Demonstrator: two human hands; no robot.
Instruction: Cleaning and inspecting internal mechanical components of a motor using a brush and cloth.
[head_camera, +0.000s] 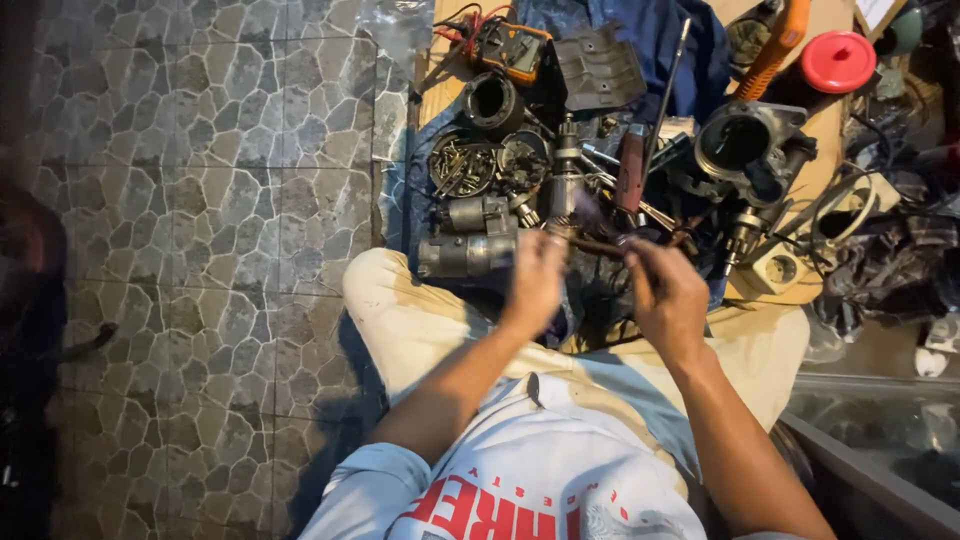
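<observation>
My left hand (535, 280) is raised over my lap, fingers closed around the lower end of a metal motor armature (565, 190) that stands upright in front of me. My right hand (665, 290) is beside it, gripping a thin dark tool (600, 245) whose tip reaches toward the armature; the tool is blurred. Both hands hover just in front of a cluttered low wooden board (432, 90) of motor parts. My knees in light trousers (400, 310) frame the hands.
On the board lie a grey starter motor body (468, 250), a round tray of screws (462, 165), a black cylinder housing (490, 100), an orange multimeter (512, 48), a metal casting (750, 150), a red lid (838, 62) and a screwdriver (632, 170). Stone-pattern floor tiles (200, 180) spread left.
</observation>
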